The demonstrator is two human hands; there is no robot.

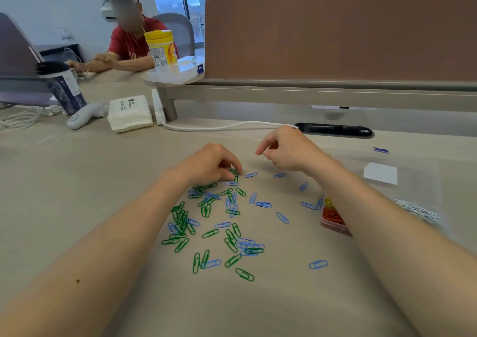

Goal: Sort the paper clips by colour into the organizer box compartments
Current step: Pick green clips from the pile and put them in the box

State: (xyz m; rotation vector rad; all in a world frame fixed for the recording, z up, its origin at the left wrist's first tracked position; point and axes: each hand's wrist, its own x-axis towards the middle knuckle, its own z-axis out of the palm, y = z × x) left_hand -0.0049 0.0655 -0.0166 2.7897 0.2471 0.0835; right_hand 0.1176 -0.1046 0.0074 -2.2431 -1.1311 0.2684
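Green paper clips [180,220] and blue paper clips [263,204] lie mixed and scattered on the table [77,181] in front of me. The green ones are thick toward the left and the blue ones thin out toward the right. At the far edge of the heap my left hand [209,166] is down among them, its fingers [231,162] curled and pinching a few green clips. My right hand [289,153] is just beside it, beyond the heap, apart from the left. Its fingers [262,148] are curled, thumb tip meeting forefinger, and I cannot tell whether anything is held there. Two blue clips lie just near of that hand.

The organizer box [413,181], clear plastic, sits to my right. My right forearm crosses over its left side and hides part of it. Against the forearm I see a compartment of orange clips [333,218] with yellow clips [328,202] behind them, and white clips [418,211] show on the arm's other side. A white card [380,173] lies on the box.

Farther off, a white cable [214,128] runs across the table to a black slot [334,129]. To the left stand a tissue pack [129,113], a pale controller [84,116] and a dark tumbler [62,88]. A yellow jar [162,50] stands on a raised shelf [175,78] beside the brown partition [335,26]. Another person [124,42] sits at the far left.
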